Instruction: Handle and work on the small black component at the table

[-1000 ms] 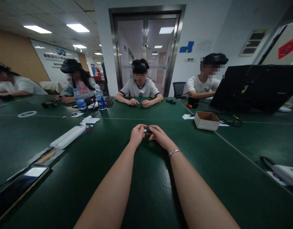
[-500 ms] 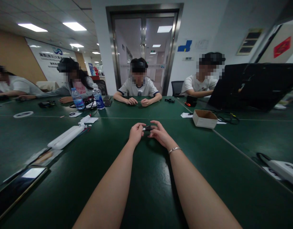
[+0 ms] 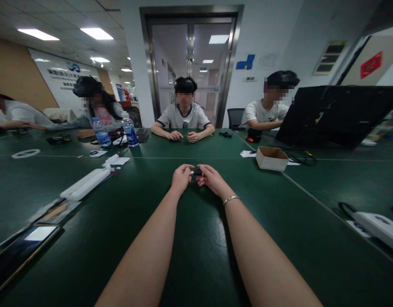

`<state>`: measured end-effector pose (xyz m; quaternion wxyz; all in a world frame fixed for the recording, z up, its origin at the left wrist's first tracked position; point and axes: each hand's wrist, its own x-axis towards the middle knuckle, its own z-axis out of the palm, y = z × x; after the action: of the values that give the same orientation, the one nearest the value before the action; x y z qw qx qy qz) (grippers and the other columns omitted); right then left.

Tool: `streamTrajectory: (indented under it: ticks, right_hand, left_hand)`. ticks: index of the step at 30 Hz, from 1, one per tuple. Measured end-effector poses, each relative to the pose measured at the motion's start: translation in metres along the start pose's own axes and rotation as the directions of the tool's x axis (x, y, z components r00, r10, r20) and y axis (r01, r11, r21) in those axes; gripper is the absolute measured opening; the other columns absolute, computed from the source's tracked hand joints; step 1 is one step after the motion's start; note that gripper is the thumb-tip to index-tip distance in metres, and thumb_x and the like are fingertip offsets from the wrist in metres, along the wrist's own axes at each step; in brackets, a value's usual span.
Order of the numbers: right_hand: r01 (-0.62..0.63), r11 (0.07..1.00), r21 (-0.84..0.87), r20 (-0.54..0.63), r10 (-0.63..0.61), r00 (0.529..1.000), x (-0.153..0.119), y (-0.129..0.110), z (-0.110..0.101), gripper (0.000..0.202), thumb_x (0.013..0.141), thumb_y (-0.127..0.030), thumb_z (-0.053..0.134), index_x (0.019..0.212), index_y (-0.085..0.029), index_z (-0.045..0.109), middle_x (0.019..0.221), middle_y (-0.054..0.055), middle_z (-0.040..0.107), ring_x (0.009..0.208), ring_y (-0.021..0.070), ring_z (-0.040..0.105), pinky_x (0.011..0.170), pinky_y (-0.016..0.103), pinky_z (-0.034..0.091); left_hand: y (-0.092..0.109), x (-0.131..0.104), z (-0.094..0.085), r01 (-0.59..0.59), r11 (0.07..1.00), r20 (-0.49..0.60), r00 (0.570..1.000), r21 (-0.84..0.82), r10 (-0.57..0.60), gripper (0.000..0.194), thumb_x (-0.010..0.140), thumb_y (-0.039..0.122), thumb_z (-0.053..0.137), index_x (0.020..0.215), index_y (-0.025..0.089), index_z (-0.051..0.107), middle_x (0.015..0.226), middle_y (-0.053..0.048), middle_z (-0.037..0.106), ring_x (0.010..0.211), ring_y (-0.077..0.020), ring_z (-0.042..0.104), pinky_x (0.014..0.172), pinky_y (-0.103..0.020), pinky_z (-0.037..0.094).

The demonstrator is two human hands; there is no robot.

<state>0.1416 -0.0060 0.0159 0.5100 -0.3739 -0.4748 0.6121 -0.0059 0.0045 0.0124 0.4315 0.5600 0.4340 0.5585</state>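
Note:
A small black rod-like piece with a silver metal end (image 3: 196,173) lies level between my two hands, above the green table (image 3: 196,238). My left hand (image 3: 181,179) is closed on its silver end, thumb and fingers pinched together. On the black end, my right hand (image 3: 212,178) has its thumb and index finger closed, with the other fingers curled beneath. Fingers hide much of the piece, so its exact kind cannot be made out.
To the left lie a phone (image 3: 23,256), a clear packet (image 3: 57,212) and a long white case (image 3: 86,183). Two water bottles (image 3: 129,130) stand farther back. At right are an open box (image 3: 272,159), a white power strip (image 3: 380,228) and a black monitor (image 3: 337,115). Several people sit around.
My right fingers were spread around the black end and have now closed on it. My left hand keeps its pinch. The view has shifted slightly.

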Motion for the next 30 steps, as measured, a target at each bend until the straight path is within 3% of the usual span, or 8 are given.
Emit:
streamTrajectory:
  ticks: [4, 6, 9, 14, 19, 23, 28, 30]
  right_hand:
    - [0.035, 0.999, 0.037, 0.034, -0.036, 0.999, -0.0006, 0.0003, -0.0008, 0.032, 0.083, -0.011, 0.062, 0.113, -0.019, 0.056, 0.075, 0.000, 0.063, 0.053, 0.0101, 0.062, 0.053, 0.020, 0.053]
    - [0.030, 0.998, 0.057, 0.040, -0.033, 0.999, -0.0012, -0.0002, -0.0007, 0.033, 0.082, -0.010, 0.062, 0.113, -0.019, 0.056, 0.080, 0.001, 0.064, 0.056, 0.0110, 0.065, 0.057, 0.022, 0.055]
    - [-0.005, 1.000, 0.020, -0.004, 0.005, 1.000, -0.0011, -0.0009, 0.0002, 0.021, 0.089, -0.018, 0.058, 0.110, -0.015, 0.057, 0.071, 0.002, 0.064, 0.050, 0.0118, 0.062, 0.051, 0.022, 0.053]
    - [0.026, 0.998, 0.052, 0.024, -0.027, 0.999, -0.0002, -0.0006, -0.0004, 0.031, 0.080, -0.003, 0.058, 0.108, -0.017, 0.058, 0.074, 0.000, 0.064, 0.055, 0.0108, 0.064, 0.054, 0.020, 0.054]
    - [0.000, 1.000, 0.015, 0.010, 0.000, 1.000, 0.0012, 0.0009, -0.0016, 0.017, 0.087, -0.020, 0.062, 0.103, -0.015, 0.059, 0.067, 0.001, 0.061, 0.048, 0.0106, 0.060, 0.045, 0.019, 0.050]
    - [0.043, 0.998, 0.040, 0.030, -0.044, 0.999, 0.0008, 0.0008, -0.0014, 0.031, 0.079, -0.008, 0.065, 0.107, -0.018, 0.058, 0.075, -0.001, 0.062, 0.054, 0.0105, 0.063, 0.051, 0.020, 0.053]
    - [0.000, 1.000, 0.014, -0.006, 0.000, 1.000, 0.0020, 0.0016, -0.0009, 0.016, 0.089, -0.020, 0.061, 0.104, -0.016, 0.057, 0.067, 0.001, 0.062, 0.050, 0.0116, 0.061, 0.048, 0.020, 0.051]
    - [0.017, 1.000, 0.007, 0.003, -0.017, 1.000, 0.0021, 0.0021, -0.0017, 0.017, 0.088, -0.017, 0.060, 0.104, -0.016, 0.058, 0.065, 0.000, 0.061, 0.048, 0.0105, 0.059, 0.046, 0.019, 0.049]
  left_hand:
    - [-0.0020, 0.0011, -0.0012, -0.003, 1.000, 0.002, 1.000, 0.013, 0.003, 0.024, 0.082, 0.026, 0.048, 0.089, 0.012, 0.065, 0.042, 0.005, 0.044, 0.038, -0.0092, 0.041, 0.043, -0.020, 0.026]
    - [-0.0025, 0.0013, -0.0016, -0.008, 1.000, 0.007, 1.000, 0.012, 0.008, 0.024, 0.082, 0.025, 0.047, 0.090, 0.012, 0.065, 0.043, 0.005, 0.044, 0.039, -0.0092, 0.041, 0.043, -0.020, 0.026]
    - [-0.0022, 0.0011, -0.0015, -0.014, 1.000, 0.006, 1.000, 0.008, 0.014, 0.024, 0.082, 0.025, 0.047, 0.090, 0.012, 0.065, 0.044, 0.005, 0.045, 0.039, -0.0090, 0.041, 0.043, -0.019, 0.026]
    - [-0.0008, 0.0000, -0.0012, -0.001, 1.000, 0.007, 1.000, 0.025, 0.000, 0.023, 0.082, 0.024, 0.046, 0.090, 0.012, 0.065, 0.042, 0.005, 0.043, 0.038, -0.0091, 0.041, 0.043, -0.019, 0.026]
    - [-0.0027, 0.0013, -0.0011, -0.004, 1.000, 0.002, 1.000, 0.014, 0.004, 0.023, 0.082, 0.024, 0.046, 0.090, 0.012, 0.065, 0.042, 0.006, 0.043, 0.039, -0.0093, 0.041, 0.042, -0.019, 0.025]
    - [-0.0041, 0.0020, -0.0007, -0.002, 1.000, 0.004, 1.000, 0.027, 0.002, 0.024, 0.083, 0.024, 0.045, 0.090, 0.012, 0.065, 0.041, 0.006, 0.042, 0.038, -0.0096, 0.041, 0.042, -0.019, 0.026]
    - [-0.0037, 0.0021, -0.0007, -0.001, 0.999, 0.001, 1.000, 0.034, 0.001, 0.023, 0.083, 0.022, 0.044, 0.090, 0.013, 0.065, 0.042, 0.005, 0.043, 0.039, -0.0097, 0.041, 0.042, -0.019, 0.026]
    - [-0.0038, 0.0024, -0.0007, -0.006, 1.000, 0.009, 1.000, 0.030, 0.005, 0.023, 0.083, 0.022, 0.045, 0.090, 0.013, 0.065, 0.042, 0.005, 0.043, 0.038, -0.0096, 0.041, 0.042, -0.019, 0.026]
